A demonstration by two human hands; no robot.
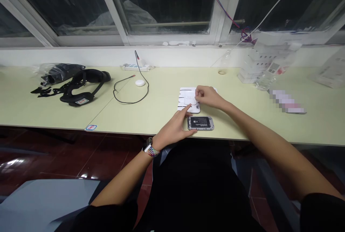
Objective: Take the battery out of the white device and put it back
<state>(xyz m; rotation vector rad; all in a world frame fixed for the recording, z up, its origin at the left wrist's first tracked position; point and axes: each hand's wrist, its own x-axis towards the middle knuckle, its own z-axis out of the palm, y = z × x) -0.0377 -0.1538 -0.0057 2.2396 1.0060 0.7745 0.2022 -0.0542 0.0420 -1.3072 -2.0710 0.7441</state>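
Observation:
A white-framed electronic device [201, 123] lies on the table near its front edge, its black battery marked "3000mAh" facing up. My left hand [176, 125] is at its left end, thumb and fingers spread apart. The thumb lies along the lower edge, and the index finger reaches up to the white box. Behind the device lies a flat white box [182, 100] with black lines and a letter W. On it rests a white rounded-square piece [189, 98] with a small label. My right hand [208, 96] pinches at this piece's right edge; whatever its fingertips hold is hidden.
To the left lie a black headset [78, 87], a bagged black item [60, 72], a black cable [129, 102] and a white oval object [139, 83]. A power strip [137, 67] sits against the wall. White boxes [252, 67] and a clear bottle [265, 77] stand at right.

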